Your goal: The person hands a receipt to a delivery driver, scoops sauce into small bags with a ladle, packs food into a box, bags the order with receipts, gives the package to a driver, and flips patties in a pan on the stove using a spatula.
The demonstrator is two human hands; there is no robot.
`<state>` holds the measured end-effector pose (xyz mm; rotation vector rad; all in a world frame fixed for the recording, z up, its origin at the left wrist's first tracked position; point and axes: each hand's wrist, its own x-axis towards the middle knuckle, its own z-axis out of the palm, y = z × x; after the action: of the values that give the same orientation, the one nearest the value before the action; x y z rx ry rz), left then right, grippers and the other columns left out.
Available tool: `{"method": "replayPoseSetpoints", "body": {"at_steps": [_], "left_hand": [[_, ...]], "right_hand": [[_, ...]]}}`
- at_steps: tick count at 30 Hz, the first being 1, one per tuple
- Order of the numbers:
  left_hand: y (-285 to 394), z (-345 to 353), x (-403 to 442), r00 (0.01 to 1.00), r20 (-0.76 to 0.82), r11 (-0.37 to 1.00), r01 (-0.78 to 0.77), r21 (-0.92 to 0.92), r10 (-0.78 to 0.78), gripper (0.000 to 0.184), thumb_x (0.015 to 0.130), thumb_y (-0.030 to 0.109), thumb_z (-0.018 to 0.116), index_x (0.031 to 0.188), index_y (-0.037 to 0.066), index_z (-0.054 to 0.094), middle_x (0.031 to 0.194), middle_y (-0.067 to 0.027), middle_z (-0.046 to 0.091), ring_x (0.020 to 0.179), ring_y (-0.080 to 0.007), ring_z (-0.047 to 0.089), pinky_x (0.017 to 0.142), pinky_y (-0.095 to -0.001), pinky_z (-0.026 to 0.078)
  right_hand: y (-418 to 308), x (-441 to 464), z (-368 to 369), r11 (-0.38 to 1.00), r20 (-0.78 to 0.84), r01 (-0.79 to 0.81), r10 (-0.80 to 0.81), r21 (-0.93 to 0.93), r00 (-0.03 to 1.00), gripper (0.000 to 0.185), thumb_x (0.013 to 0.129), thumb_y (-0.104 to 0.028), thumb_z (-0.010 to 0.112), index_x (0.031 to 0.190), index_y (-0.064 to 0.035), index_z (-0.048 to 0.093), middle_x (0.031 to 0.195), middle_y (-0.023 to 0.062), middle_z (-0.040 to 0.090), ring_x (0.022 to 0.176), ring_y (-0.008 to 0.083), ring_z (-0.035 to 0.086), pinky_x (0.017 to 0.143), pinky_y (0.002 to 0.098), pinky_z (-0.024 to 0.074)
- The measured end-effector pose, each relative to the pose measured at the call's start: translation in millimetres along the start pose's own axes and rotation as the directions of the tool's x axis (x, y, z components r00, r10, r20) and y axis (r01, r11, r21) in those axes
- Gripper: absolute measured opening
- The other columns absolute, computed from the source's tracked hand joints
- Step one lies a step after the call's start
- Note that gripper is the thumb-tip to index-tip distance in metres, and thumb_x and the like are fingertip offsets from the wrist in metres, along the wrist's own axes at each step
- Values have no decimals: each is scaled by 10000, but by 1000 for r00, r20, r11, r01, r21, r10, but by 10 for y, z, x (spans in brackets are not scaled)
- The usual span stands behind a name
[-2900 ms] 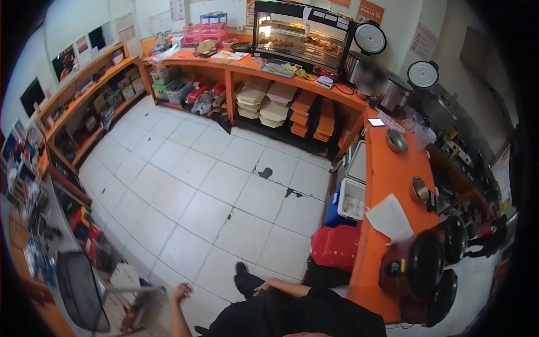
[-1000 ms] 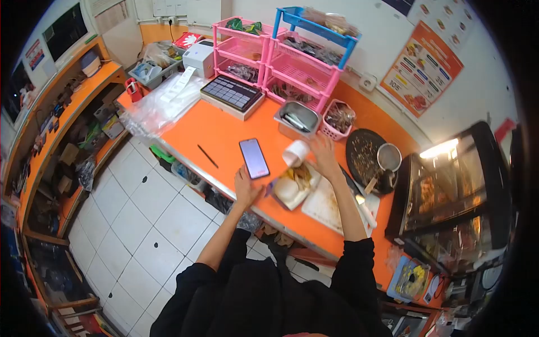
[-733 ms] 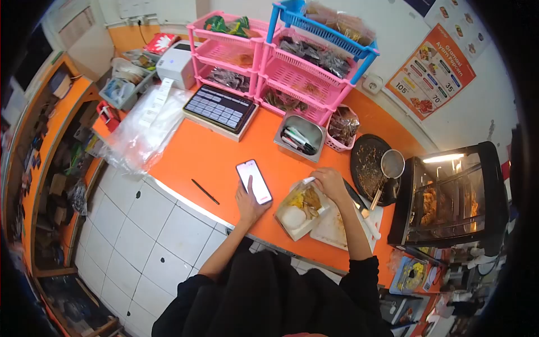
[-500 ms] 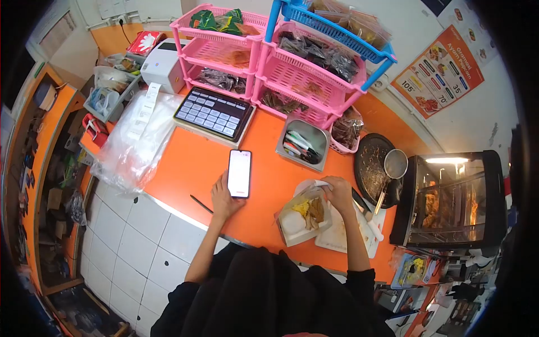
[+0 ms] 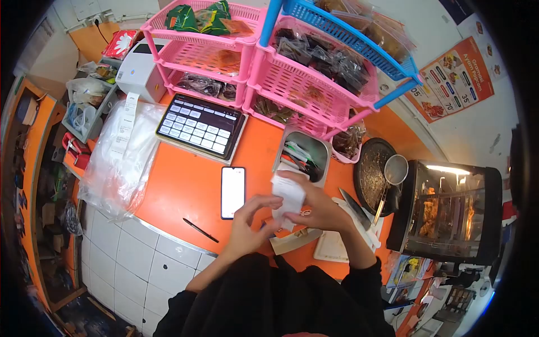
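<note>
With your right hand [image 5: 323, 209] pinching the paper [image 5: 288, 194] near the box [image 5: 296, 241], steady the paper's edge lightly using your left hand [image 5: 247, 222], its finger and thumb parted.

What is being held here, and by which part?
White paper, held by the right hand along its right side; the left hand is at its left edge, its grip unclear.

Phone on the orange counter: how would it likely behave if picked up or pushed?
The phone should stay stiff, judging by its flat, straight-edged body. Lying flat on the orange counter, it would likely slide rather than roll or tip. Its lit screen looks smooth, so it may be slippery.
</note>
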<state>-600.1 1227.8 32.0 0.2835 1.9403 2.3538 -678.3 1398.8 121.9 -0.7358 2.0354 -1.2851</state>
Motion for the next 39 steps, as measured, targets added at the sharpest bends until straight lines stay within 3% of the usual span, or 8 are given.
{"method": "replayPoseSetpoints", "body": {"at_steps": [6, 13, 15, 23, 27, 31, 37, 39], "left_hand": [[69, -116, 498, 863, -506, 937, -168, -308, -11, 317, 728, -79, 630, 913, 44, 403, 1031, -110, 513, 969, -163, 535, 795, -302, 464], [191, -439, 513, 819, -571, 938, -242, -248, 60, 503, 728, -104, 607, 1075, 50, 278, 1109, -194, 455, 1011, -217, 526, 771, -314, 501], [229, -474, 479, 799, -582, 944, -290, -158, 149, 615, 726, -102, 605, 1147, 86, 198, 1112, -200, 455, 1002, -235, 533, 762, -333, 509], [409, -663, 361, 898, -245, 886, -257, 386, 367, 684, 734, -76, 620, 1314, 51, 281, 1210, -165, 395, 1080, -215, 486, 787, -275, 478], [552, -596, 347, 918, -318, 971, -211, 114, 237, 714, 702, -76, 648, 1326, 34, 318, 1233, -140, 376, 1123, -197, 442, 844, -268, 436], [618, -534, 300, 919, -317, 970, -243, 15, 235, 787, 673, -79, 662, 1345, 13, 263, 1253, -134, 359, 1158, -200, 403, 894, -295, 404], [739, -415, 178, 927, -292, 964, -260, -48, 236, 945, 622, -72, 682, 1378, 27, 124, 1293, -133, 331, 1163, -214, 407, 914, -332, 400], [766, -377, 130, 934, -275, 965, -253, -66, 227, 1001, 601, -73, 687, 1387, 44, 79, 1307, -135, 323, 1166, -222, 407, 920, -346, 399]], "right_hand": [[-2, 963, -252, 960, 347, 279, -255, -19, 902, 846, 692, -112, 681, 1365, -110, 168, 1304, 139, 346, 1143, 257, 432, 906, 356, 409], [1142, 2151, -668, 850, 253, -371, 292, 374, 923, 713, 736, -110, 623, 1315, -94, 207, 1260, 230, 383, 1169, 366, 388, 900, 459, 399], [1766, 2433, -637, 622, -315, -281, 57, -731, 947, 606, 777, -75, 525, 1305, -23, 234, 1290, 264, 307, 1197, 387, 336, 966, 487, 317], [2484, 2759, -913, 546, -413, -177, -345, -819, 843, 497, 806, -116, 459, 1286, -69, 341, 1272, 222, 366, 1170, 386, 352, 987, 472, 265], [2314, 2578, -915, 658, -516, -154, -401, -737, 757, 368, 851, -178, 420, 1196, -50, 428, 1143, 202, 490, 1067, 348, 472, 895, 446, 377], [2001, 2273, -740, 321, -327, -204, -397, -925, 858, 298, 773, -88, 478, 1071, -73, 473, 952, 140, 531, 896, 316, 541, 738, 417, 471], [901, 1446, -437, 512, -330, -75, -429, -856, 841, 349, 695, -7, 500, 1036, -82, 517, 915, 156, 542, 800, 276, 580, 599, 396, 473], [615, 1039, -513, 849, -308, 143, -334, -509, 891, 275, 688, -11, 468, 952, -40, 536, 869, 106, 559, 790, 216, 569, 636, 324, 462]]}}
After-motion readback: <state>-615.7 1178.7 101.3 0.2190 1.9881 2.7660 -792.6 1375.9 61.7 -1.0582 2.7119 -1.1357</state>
